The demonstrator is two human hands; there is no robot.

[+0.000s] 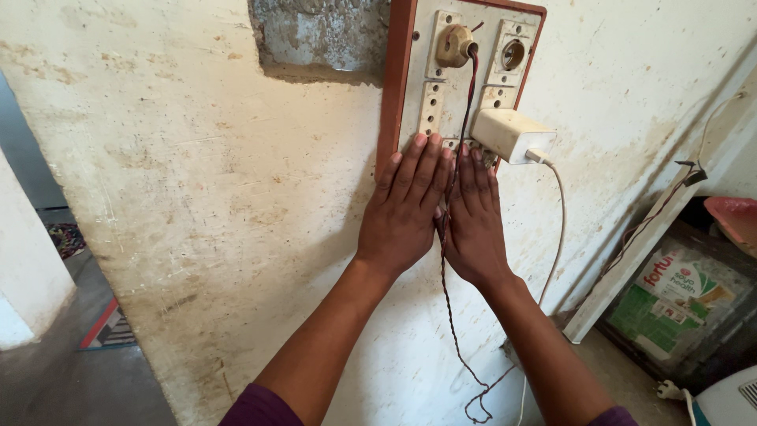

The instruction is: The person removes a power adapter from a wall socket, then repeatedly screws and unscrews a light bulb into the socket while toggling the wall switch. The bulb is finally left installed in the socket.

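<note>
My left hand [406, 209] and my right hand [473, 217] lie flat, side by side, against the lower part of a switchboard [441, 102] with a red-brown frame fixed to a stained cream wall [221, 181]. Fingers are stretched out and hold nothing. A twisted red-and-black wire [451, 315] hangs from a round brass plug [455, 45] at the board's top and runs down between my two hands. A white charger block [510, 134] sits plugged in just above my right fingertips, its white cable [560, 229] dropping down the wall.
A patch of bare broken plaster [323, 35] shows above left of the board. At the right stand a green-and-white printed bag [670, 304], a pink object [733, 217] and a white appliance corner [729, 402]. A doorway and patterned mat [106, 327] lie to the left.
</note>
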